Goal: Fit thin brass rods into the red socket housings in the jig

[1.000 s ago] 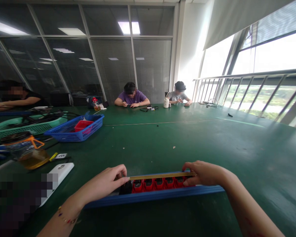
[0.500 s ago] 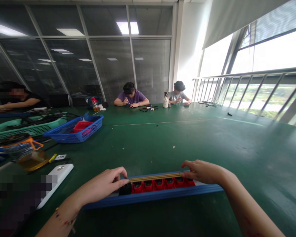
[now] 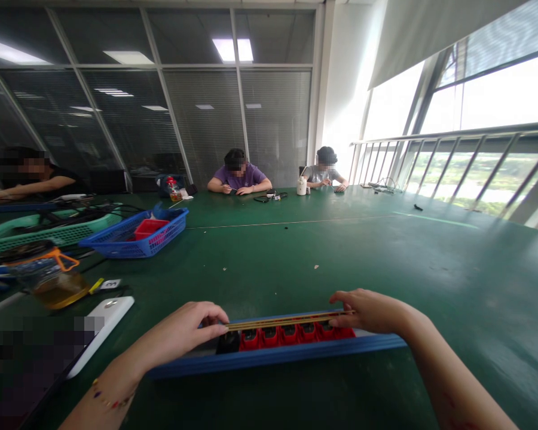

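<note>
A long blue tray (image 3: 278, 355) lies in front of me on the table. Inside it is a row of red cups (image 3: 269, 338) with dark pieces in them, and a black part (image 3: 228, 343) sits at the row's left end. Several thin yellowish sticks (image 3: 280, 321) stretch lengthwise above the cups. My left hand (image 3: 201, 319) pinches their left ends between thumb and fingers. At the right ends is my right hand (image 3: 367, 310), its thumb low and its index finger raised, with the stick tips running in between. Its other fingers are partly hidden.
On the left stand a blue basket (image 3: 137, 242) with a red box (image 3: 150, 228), a green basket (image 3: 67, 230) of cables, a jar of amber liquid (image 3: 58, 289) and a white-edged device (image 3: 110, 322). Across the green table (image 3: 363, 251), co-workers (image 3: 240, 176) sit working.
My left hand has shifted slightly left. The sticks look more spread apart, and one now reaches farther right into my right hand, which has hardly moved.
</note>
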`<state>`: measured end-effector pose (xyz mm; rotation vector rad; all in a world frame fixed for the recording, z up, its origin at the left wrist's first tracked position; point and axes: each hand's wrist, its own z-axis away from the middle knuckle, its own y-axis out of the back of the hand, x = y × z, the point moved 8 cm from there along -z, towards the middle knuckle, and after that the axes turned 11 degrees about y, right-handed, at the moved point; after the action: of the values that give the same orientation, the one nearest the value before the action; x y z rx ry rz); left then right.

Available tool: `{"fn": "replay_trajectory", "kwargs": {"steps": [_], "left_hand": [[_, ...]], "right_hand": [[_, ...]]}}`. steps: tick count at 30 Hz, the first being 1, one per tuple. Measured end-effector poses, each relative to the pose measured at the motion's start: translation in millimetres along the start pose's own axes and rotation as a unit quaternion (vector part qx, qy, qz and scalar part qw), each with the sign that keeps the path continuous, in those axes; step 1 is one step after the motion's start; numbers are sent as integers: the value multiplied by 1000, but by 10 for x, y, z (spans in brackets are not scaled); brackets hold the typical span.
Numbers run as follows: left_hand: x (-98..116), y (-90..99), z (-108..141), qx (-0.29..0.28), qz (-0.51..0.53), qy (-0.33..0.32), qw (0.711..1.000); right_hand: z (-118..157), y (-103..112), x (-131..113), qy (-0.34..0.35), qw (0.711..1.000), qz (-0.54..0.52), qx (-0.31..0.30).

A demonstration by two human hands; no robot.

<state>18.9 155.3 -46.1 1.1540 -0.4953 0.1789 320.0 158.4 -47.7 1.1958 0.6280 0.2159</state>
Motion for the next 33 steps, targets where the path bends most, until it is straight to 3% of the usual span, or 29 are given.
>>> {"fn": "replay_trajectory", "kwargs": {"steps": [10,26,29,33], "left_hand": [[37,68,17,5,-27,2,1000],[71,220,102,103,-95,-15,990],[84,395,196,169,-110,-35,979],[42,675,326,295,-120,-44,947]], "right_hand": [[-10,23,10,-5,1000,4,6],[33,70,-18,16,1000,4,24],[81,154,-54,31,998,14,49],[151,384,-156,47,986,80,139]]}}
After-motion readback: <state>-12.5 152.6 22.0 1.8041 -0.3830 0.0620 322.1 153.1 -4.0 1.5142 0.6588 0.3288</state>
